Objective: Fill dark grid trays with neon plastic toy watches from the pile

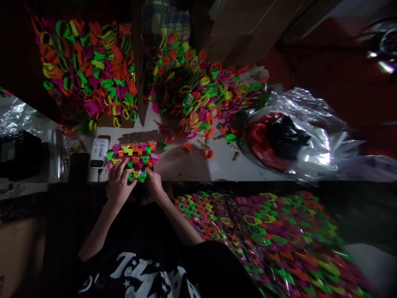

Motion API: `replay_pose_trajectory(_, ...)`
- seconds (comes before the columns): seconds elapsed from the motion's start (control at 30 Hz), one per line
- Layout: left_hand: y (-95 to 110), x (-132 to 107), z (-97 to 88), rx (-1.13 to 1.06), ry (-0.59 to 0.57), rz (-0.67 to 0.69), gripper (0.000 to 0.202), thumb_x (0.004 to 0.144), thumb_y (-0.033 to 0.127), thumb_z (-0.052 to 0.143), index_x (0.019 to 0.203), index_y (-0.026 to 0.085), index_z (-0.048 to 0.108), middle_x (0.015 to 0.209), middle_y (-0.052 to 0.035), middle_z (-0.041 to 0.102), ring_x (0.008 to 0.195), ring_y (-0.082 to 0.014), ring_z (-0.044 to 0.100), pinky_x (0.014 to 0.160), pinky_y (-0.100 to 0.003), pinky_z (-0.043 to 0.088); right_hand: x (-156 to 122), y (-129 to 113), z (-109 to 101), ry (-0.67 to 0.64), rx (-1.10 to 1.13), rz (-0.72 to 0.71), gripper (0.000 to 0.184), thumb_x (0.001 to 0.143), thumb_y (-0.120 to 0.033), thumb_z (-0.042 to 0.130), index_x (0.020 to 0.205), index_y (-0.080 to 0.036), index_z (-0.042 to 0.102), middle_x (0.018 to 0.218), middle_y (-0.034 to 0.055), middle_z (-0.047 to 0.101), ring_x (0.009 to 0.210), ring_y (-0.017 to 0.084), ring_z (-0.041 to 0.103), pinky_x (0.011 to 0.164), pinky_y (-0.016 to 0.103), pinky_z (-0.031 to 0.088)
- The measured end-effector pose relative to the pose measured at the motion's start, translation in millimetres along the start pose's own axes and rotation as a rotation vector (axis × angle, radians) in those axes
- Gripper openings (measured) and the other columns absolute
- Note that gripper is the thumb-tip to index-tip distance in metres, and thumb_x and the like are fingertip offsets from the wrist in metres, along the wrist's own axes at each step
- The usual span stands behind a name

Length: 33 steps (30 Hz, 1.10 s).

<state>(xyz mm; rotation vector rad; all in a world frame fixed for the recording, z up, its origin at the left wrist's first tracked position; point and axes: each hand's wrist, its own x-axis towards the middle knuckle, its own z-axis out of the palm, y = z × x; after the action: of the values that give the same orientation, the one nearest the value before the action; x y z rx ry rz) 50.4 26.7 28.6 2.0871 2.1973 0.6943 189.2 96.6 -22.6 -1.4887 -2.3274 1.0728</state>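
Observation:
A neat block of small neon toy pieces [134,157], in green, orange, pink and yellow, lies in rows on the white table [182,165] near its front edge. My left hand [117,184] rests on the block's left side with fingers curled over the pieces. On the block's right front corner sits my right hand [154,182], its fingers pressed against the pieces. Both forearms reach up from a dark printed shirt.
Two big heaps of loose neon rings [89,70] [198,91] fill the back, split by a brown divider [138,74]. A white charger box [99,152] sits left of the block. A plastic bag with red parts [279,136] lies right. Packed neon sheets [273,231] spread at front right.

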Motion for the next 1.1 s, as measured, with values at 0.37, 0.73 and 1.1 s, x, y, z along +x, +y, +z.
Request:
replay_pose_trajectory(0.37,0,-4,0.3,0.052,-0.018,0.034,0.048,0.077,0.038,0.072,0.120,0.022,0.057,0.147,-0.0159,0.045,0.137,-0.0348,0.039,0.115,-0.058,0.025,8,29,1,0.026,0.267,-0.171,0.030,0.080,-0.012,0.057,0.109,-0.016,0.065,0.107,0.0093,0.069,0.085,0.017,0.066,0.075,0.025,0.050)
replay_pose_trajectory(0.73,2,-3,4.0,0.051,0.044,0.024,0.042,0.074,0.038,0.076,0.111,0.023,0.061,0.144,-0.0151,0.049,0.135,-0.0346,0.043,0.114,-0.059,0.027,75,54,-45,0.186,0.257,0.035,0.048,0.087,-0.017,0.045,0.134,-0.016,0.054,0.092,0.0066,0.071,0.077,0.016,0.064,0.074,0.025,0.049)
replay_pose_trajectory(1.1,0,-6,3.8,0.088,0.037,0.044,0.044,0.076,0.041,0.074,0.113,0.022,0.060,0.144,-0.0159,0.049,0.135,-0.0346,0.043,0.113,-0.058,0.028,50,57,-39,0.347,-0.121,0.262,0.029,0.094,-0.026,0.042,0.105,-0.021,0.068,0.107,0.0077,0.060,0.067,0.012,0.055,0.059,0.023,0.037)
